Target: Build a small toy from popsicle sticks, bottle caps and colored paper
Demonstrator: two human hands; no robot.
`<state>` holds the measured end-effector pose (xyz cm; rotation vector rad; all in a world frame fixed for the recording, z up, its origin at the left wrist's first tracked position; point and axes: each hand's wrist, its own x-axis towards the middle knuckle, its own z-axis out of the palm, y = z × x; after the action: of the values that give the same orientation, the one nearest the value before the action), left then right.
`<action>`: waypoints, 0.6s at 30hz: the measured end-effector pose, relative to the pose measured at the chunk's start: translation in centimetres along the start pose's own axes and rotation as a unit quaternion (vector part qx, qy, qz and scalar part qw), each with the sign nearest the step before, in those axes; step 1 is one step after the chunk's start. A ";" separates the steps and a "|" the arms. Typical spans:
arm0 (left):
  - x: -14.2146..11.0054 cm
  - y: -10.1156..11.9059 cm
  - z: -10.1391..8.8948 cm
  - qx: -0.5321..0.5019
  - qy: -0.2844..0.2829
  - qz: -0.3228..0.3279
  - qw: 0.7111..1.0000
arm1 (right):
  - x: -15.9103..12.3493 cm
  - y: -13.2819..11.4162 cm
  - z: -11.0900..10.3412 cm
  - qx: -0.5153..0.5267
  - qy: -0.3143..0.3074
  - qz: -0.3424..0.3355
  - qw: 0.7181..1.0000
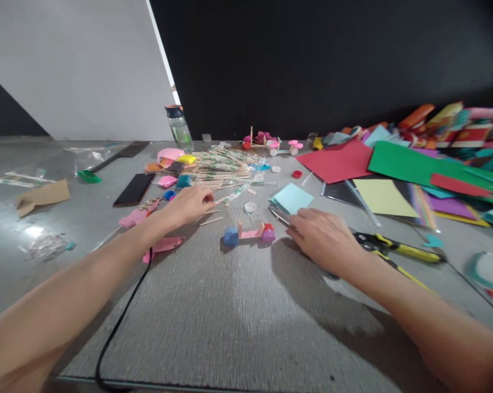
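Note:
My left hand [192, 206] is closed just above the table beside several short wooden sticks [211, 221]. Its fingertips are pinched together, and what is between them is too small to make out. My right hand [322, 238] is closed over a pair of scissors [279, 215]; the blades point left and the handles are mostly hidden under the palm. Between the hands stands a small model [250, 234] with a pink bar, a blue lump at its left end and red and purple lumps at its right. A white bottle cap [250, 207] lies behind it.
Wrapped sticks [221, 164] are heaped in the middle, with a water bottle [179, 129] behind. A phone [134, 190] lies left. Light-blue paper [292, 198], coloured sheets [430, 164] and yellow-handled pliers [410, 250] are at right. A black cord [125, 311] crosses the front edge.

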<state>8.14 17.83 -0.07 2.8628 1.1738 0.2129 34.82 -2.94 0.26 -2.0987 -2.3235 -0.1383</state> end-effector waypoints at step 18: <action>2.6 2.6 1.1 -0.031 0.020 0.113 0.993 | -0.1 2.7 0.5 -0.083 -0.102 0.188 0.973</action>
<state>11.92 17.79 -0.62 2.9443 0.8294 0.3083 37.58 -2.77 -0.12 -2.7096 -2.0162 -0.1207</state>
